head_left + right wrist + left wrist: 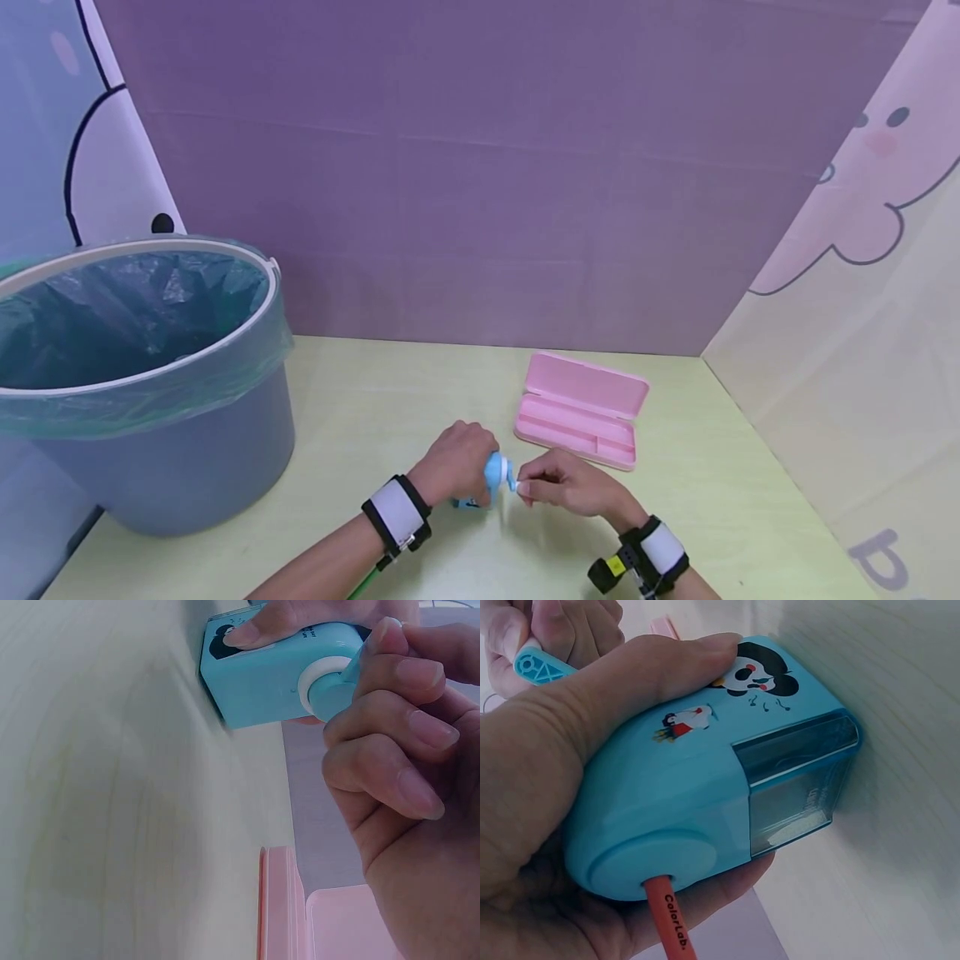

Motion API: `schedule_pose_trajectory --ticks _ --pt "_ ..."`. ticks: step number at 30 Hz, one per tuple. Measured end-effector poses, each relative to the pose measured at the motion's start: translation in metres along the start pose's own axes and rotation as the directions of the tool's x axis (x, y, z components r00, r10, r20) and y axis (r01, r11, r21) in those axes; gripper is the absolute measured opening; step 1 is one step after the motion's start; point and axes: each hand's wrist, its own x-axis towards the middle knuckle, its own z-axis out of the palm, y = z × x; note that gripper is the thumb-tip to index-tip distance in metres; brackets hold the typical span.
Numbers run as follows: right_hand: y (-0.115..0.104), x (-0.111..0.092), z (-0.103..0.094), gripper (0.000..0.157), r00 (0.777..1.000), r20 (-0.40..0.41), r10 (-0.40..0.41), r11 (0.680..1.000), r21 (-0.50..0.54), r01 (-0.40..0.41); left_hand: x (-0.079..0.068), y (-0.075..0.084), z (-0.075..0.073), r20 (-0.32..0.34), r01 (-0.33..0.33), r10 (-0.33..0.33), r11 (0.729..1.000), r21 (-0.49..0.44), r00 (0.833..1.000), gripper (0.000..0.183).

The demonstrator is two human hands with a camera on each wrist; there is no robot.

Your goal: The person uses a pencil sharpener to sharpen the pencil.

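Left hand (457, 460) grips the sharpener (660, 784), right hand (576, 483) pinches its crank (546, 669). If the grip loosens, the sharpener may twist — and break the pencil (670, 919) opposite the crank.

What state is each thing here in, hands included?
Light-blue plastic pencil sharpener: held
Slim red pencil: inserted in the sharpener
Light-blue plastic crank: pinched
Pink rectangular plastic case: lid open
Round blue-grey bin: upright, open at the top
Translucent green plastic bag: lining the bin
Left hand: gripping the sharpener
Right hand: pinching the crank
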Motion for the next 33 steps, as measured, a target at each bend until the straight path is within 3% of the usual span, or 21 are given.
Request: schedule_pose_trajectory --ticks 18,33 --pt "0.0 0.005 -0.011 0.025 0.996 -0.086 0.005 1.0 -0.005 -0.005 0.001 0.001 0.0 0.008 0.013 -0.013 1.0 0.002 1.0 0.041" --pt "0.0 0.011 -0.018 0.02 0.989 -0.135 0.067 0.997 -0.031 -0.072 0.002 0.0 0.001 0.007 0.014 -0.013 1.0 -0.009 1.0 0.044"
